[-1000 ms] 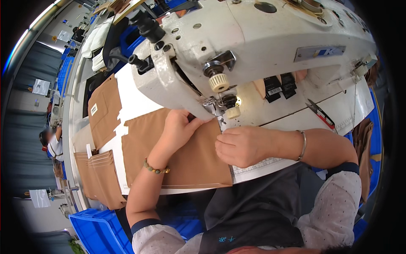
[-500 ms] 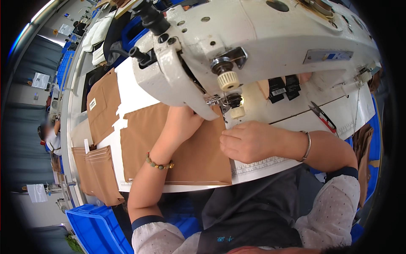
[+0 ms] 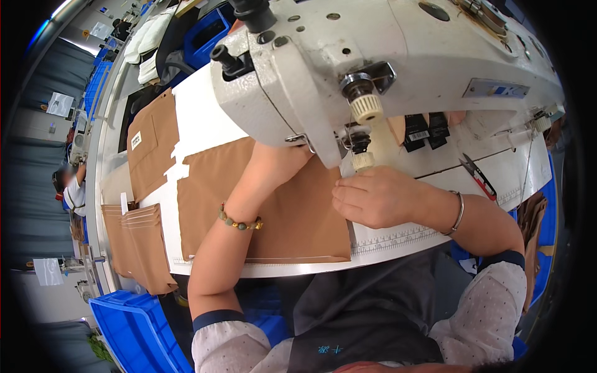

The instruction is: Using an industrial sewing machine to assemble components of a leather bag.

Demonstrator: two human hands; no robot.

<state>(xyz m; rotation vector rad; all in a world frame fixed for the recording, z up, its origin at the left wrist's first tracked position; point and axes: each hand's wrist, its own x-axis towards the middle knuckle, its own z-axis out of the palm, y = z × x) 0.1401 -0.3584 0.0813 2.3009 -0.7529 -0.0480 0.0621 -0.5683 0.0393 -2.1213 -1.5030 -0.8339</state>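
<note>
Beneath the head of a pale industrial sewing machine (image 3: 423, 56), a brown fabric panel (image 3: 292, 236) lies on the white work surface at the presser foot and needle assembly. My left hand (image 3: 277, 165) reaches under the machine head onto the panel's upper part, its fingertips hidden there. My right hand (image 3: 373, 196) has curled fingers pinched at the panel's right edge, just below a cream knurled knob (image 3: 362, 160). Red-handled thread snips (image 3: 479, 174) lie to the right, near black labels (image 3: 415, 130).
More brown pieces (image 3: 152, 152) and a pleated stack (image 3: 137, 242) lie at the left. Blue crates (image 3: 134, 326) stand below the table's left end and at the right, beside hanging brown fabric (image 3: 533, 214). A co-worker (image 3: 71, 189) sits at another machine far left.
The view has shifted, bringing the machine rightward in the picture. My left hand has slid farther under the machine head; my right hand and the panel's lower edge appear higher and slightly rightward.
</note>
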